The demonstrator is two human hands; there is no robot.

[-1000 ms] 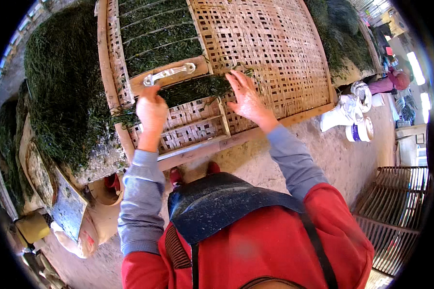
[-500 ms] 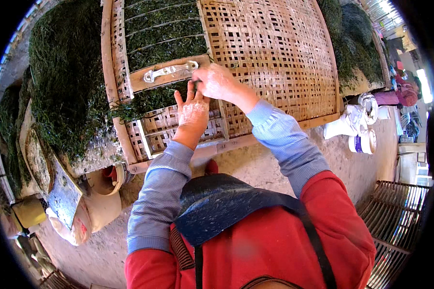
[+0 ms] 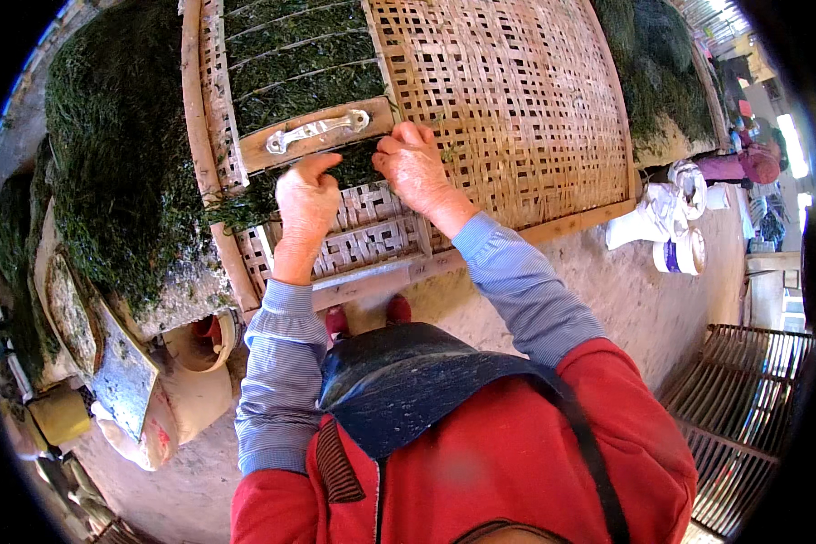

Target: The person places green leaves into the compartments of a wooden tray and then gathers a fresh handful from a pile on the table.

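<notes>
1. Here, the left hand and the right hand rest with loosely curled fingers, holding nothing, just below a wooden slat bearing a metal handle.
2. The slat's long axis runs left to right, rising slightly rightward, across the woven bamboo tray beside dark green leaves.
3. White cylindrical tubs stand on the floor, right.

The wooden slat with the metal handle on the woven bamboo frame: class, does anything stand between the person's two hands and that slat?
Nothing visible does. The left hand and right hand both lie just below the wooden slat, their fingertips at its lower edge, where dark green leaves show through the woven bamboo frame.
</notes>
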